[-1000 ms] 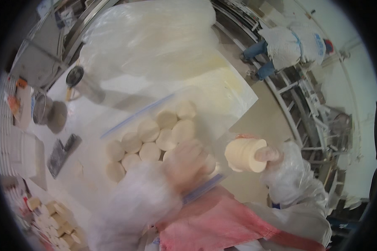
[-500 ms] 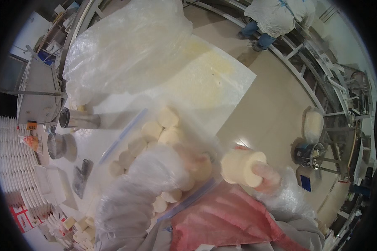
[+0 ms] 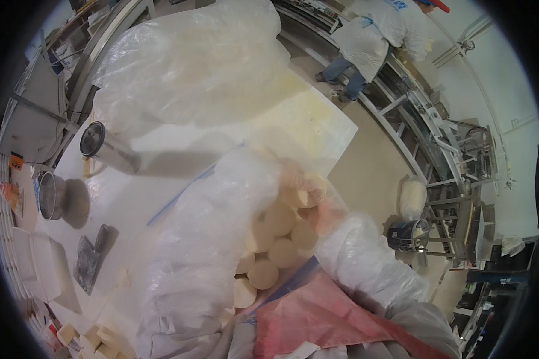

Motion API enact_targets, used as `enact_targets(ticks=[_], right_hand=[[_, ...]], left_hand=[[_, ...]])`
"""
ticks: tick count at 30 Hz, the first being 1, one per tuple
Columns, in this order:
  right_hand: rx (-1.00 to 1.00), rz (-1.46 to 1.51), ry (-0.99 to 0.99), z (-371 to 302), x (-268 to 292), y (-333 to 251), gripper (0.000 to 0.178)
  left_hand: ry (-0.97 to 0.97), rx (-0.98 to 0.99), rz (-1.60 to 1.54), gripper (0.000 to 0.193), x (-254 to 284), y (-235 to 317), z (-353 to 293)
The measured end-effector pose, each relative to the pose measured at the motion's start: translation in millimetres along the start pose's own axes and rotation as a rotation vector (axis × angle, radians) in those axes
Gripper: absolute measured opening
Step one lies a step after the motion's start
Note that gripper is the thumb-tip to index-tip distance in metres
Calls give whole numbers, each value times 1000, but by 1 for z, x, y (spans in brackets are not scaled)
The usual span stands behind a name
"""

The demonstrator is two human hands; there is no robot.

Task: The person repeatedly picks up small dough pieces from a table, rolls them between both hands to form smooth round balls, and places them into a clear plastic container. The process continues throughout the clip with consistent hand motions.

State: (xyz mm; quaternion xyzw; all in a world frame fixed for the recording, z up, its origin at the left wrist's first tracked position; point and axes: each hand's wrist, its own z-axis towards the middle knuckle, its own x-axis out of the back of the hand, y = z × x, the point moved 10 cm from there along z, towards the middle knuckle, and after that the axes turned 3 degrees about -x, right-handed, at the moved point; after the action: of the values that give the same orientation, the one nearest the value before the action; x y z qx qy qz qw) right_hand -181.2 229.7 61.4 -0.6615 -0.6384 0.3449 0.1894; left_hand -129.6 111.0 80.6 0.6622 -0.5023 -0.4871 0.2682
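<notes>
I see smooth, cream-coloured discs point(image 3: 263, 274) clustered between blue strips point(image 3: 293, 279) on the white table point(image 3: 123, 233). At their far end, blur keeps me from telling how closed the left hand point(image 3: 292, 175) or right hand point(image 3: 326, 214) is. Open floor point(image 3: 368, 170) lies rightward; the left sleeve point(image 3: 200, 239) blocks my view; a steel cylinder point(image 3: 121, 154) stands left.

1 metal canister point(image 3: 109, 148) stands near 1 bowl point(image 3: 52, 196).

Reaching left forearm point(image 3: 203, 227) and right forearm point(image 3: 365, 254) toward the right edge of the table point(image 3: 123, 206), wrapped in crinkly clear plastic sleeves point(image 3: 191, 257). Got the left stretched farther, the right angled leftward. Holding left hand point(image 3: 290, 175) and right hand point(image 3: 327, 215) close together, kinda blurry, can't make out either grip.
</notes>
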Motion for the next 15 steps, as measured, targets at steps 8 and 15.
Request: enact_targets(ticks=[8, 15], right_hand=[[45, -237, 48, 14, 4, 17, 34], [91, -338, 27, 4, -2, 14, 34]], left_hand=[[513, -208, -15, 58, 0, -100, -127], [614, -301, 80, 52, 1, -105, -151]])
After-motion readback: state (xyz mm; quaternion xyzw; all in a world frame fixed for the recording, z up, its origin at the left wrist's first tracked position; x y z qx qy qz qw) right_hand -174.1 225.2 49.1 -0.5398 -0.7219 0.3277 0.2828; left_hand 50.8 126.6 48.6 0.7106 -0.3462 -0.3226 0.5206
